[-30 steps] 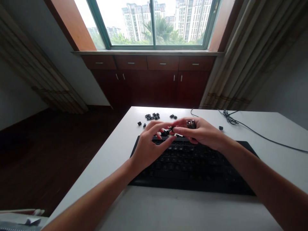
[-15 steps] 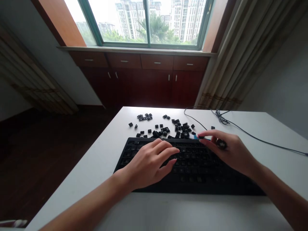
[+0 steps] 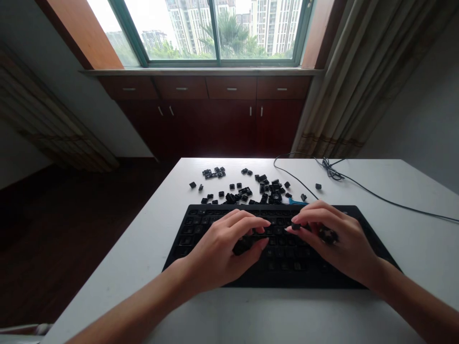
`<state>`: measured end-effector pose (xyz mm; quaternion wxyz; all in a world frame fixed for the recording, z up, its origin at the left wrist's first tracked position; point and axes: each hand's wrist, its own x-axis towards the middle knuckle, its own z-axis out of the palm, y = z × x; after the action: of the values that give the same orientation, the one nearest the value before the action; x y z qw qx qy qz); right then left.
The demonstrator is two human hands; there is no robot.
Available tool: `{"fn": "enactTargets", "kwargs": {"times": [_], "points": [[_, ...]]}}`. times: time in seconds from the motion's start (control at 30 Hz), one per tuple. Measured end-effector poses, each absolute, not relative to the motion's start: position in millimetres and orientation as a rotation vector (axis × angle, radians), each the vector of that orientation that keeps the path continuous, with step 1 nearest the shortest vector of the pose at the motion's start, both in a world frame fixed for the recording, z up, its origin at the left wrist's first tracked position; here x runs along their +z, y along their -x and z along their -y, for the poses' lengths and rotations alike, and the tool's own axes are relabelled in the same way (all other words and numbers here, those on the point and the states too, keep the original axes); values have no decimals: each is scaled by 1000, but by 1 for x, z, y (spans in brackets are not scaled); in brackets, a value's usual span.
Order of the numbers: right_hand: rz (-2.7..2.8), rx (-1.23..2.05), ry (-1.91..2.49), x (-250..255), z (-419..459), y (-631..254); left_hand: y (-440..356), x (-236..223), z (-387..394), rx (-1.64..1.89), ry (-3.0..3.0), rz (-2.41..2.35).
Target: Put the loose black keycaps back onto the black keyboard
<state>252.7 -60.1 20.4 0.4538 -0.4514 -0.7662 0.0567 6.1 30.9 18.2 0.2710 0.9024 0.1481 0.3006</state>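
Note:
A black keyboard (image 3: 265, 278) lies on the white table, with most of its keycaps off. Between thumb and forefinger, my right hand (image 3: 340, 234) pinches a black keycap (image 3: 296, 225) just above the middle of the keyboard. Another dark piece (image 3: 328, 235) shows under the curled fingers of that hand; I cannot tell its kind. My left hand (image 3: 224, 248) hovers over the left half, thumb and fingers apart, holding nothing that I can see. Loose black keycaps (image 3: 275, 195) lie behind the keyboard. Beside them rests a small blue brush (image 3: 297, 202) with pale bristles.
A black cable (image 3: 380, 198) runs from behind the keyboard to the right, bundled near the back of the white table (image 3: 125, 277). One keycap (image 3: 318, 186) lies apart at right. Past the table stand dark red cabinets (image 3: 215, 124) under a window.
My right hand has drawn back from beside the brush to over the keyboard, still pinching a keycap. My left hand has shifted slightly, and its fingers stay apart. The view has tilted a little.

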Motion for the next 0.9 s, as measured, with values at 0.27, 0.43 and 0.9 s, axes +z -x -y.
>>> {"fn": "enactTargets", "kwargs": {"times": [0.27, 0.43, 0.9], "points": [[1945, 75, 1029, 16, 74, -223, -13, 22, -10, 864, -2109, -411], [1978, 35, 1031, 14, 75, -221, -15, 17, -8, 915, -2061, -381], [2024, 107, 1032, 21, 73, -227, -16, 19, -11, 858, -1636, -390]]}}
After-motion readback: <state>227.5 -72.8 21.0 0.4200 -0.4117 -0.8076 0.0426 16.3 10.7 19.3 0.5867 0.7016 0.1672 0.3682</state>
